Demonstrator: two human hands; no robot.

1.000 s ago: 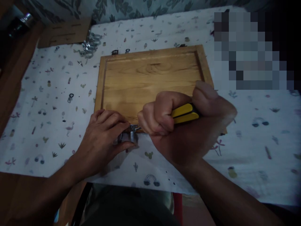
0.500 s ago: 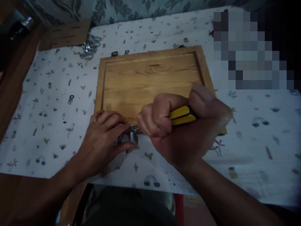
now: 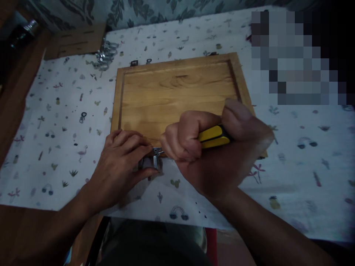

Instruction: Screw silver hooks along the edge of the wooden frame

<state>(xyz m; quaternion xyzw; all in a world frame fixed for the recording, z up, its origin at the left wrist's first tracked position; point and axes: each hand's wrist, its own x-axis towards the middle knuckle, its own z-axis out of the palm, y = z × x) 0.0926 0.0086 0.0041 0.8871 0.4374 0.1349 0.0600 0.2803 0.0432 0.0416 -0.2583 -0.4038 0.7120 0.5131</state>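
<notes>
My left hand (image 3: 124, 159) pinches a small silvery metal fitting (image 3: 155, 159) between thumb and forefinger at the near edge of the wooden board (image 3: 177, 88). Its other fingers rest on the board's near left corner. My right hand (image 3: 210, 147) is closed round a yellow-and-black screwdriver (image 3: 213, 136). Only part of the handle shows, beside the thumb. A thin bit of its metal shaft shows between my fingers and the fitting, and its tip meets the fitting. How the fitting joins the board is hidden by my left hand.
A pile of shiny metal fittings (image 3: 104, 57) lies at the back left, beside a piece of cardboard (image 3: 74, 40). Small dark metal pieces (image 3: 134, 63) show at the board's far edge. A patterned white cloth (image 3: 69, 129) covers the table. The upper right is pixelated.
Hardly anything differs. The right hand has shifted very slightly left with the screwdriver, and the left hand keeps its place on the fitting.
</notes>
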